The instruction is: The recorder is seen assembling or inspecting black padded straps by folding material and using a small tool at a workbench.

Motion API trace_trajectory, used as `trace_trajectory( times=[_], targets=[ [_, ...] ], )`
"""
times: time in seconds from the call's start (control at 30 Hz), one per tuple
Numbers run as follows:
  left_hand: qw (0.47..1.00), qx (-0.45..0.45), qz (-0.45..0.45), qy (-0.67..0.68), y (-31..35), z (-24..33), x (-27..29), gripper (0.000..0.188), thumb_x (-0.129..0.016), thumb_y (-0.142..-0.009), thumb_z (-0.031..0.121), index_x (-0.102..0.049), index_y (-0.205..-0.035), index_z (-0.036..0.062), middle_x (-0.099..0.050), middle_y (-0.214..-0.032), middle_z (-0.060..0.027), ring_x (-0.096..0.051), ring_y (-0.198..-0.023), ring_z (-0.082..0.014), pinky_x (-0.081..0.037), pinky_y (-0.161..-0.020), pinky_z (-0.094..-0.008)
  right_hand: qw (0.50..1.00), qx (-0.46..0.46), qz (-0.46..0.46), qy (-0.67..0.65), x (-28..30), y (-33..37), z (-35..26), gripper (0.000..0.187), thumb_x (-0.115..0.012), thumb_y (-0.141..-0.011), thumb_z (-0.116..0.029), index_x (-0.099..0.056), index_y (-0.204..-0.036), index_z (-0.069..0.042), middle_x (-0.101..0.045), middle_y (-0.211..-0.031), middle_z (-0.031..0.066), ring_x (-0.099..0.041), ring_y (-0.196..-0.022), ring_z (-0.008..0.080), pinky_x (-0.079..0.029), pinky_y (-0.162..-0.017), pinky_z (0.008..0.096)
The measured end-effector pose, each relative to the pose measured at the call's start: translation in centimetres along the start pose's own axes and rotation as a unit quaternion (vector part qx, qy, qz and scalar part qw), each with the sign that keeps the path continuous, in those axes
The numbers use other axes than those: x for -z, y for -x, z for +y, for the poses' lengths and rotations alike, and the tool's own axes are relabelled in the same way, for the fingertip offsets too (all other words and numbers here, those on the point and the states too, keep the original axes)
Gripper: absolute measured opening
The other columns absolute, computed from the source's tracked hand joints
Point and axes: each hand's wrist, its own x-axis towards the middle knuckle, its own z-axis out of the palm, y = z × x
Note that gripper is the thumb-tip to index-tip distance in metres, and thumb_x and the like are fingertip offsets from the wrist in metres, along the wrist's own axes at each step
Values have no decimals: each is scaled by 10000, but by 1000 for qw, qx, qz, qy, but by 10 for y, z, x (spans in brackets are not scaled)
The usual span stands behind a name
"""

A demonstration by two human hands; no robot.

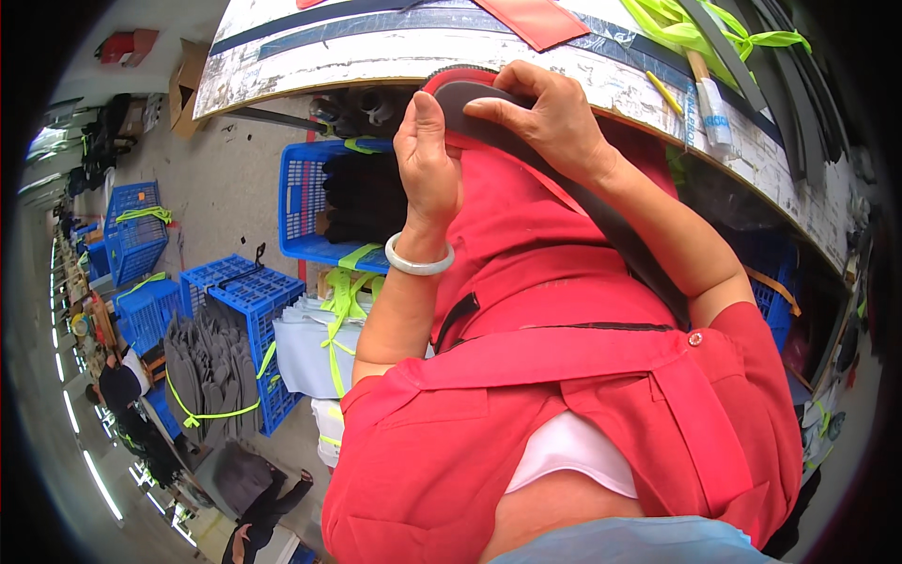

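A long dark grey strip of flexible material, with a rounded end, runs from between my hands down under my right forearm across my lap. Along its rounded end shows a red band with a dark, finely toothed outer edge. My left hand, with a pale bangle at the wrist, grips the rounded end, thumb up and fingers mostly hidden behind. On the upper side, my right hand pinches the strip between thumb and bent fingers. Both hands are just off the front edge of the worn white table.
On the table lie a red piece, neon yellow-green ties, a yellow pen, a wrapped-handled tool and dark strips. Blue crates and tied grey bundles stand at left. People work at far lower left.
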Motion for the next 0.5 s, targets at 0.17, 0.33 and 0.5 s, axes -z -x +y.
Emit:
trace_trajectory(
  times=[0.17,0.33,0.5],
  targets=[
    [999,9,-5,-32,3,-3,3,373,-416,-1030,338,-566,-1110,6,-629,-1051,-75,-610,-984,-159,-480,-893,-291,996,-60,-55,39,4,4,-2,295,-749,-833,-264,-670,-905,11,-652,-729,42,-557,-680,68,-479,-625,245],
    [998,38,-9,-48,15,-5,4,379,-431,-1027,329,-562,-1142,-7,-629,-1087,-82,-597,-1036,-167,-459,-930,-291,980,-99,-64,-162,-10,17,6,418,-751,-814,-363,-678,-936,30,-639,-724,133,-595,-661,132,-468,-609,303],
    [987,125,-56,-85,-3,21,44,348,-541,-987,233,-606,-1165,-58,-669,-1054,-115,-638,-944,-159,-515,-847,-270,983,-31,-90,-158,-3,19,-6,428,-769,-801,-343,-664,-949,45,-626,-725,118,-565,-672,122,-468,-632,288]
  ],
)
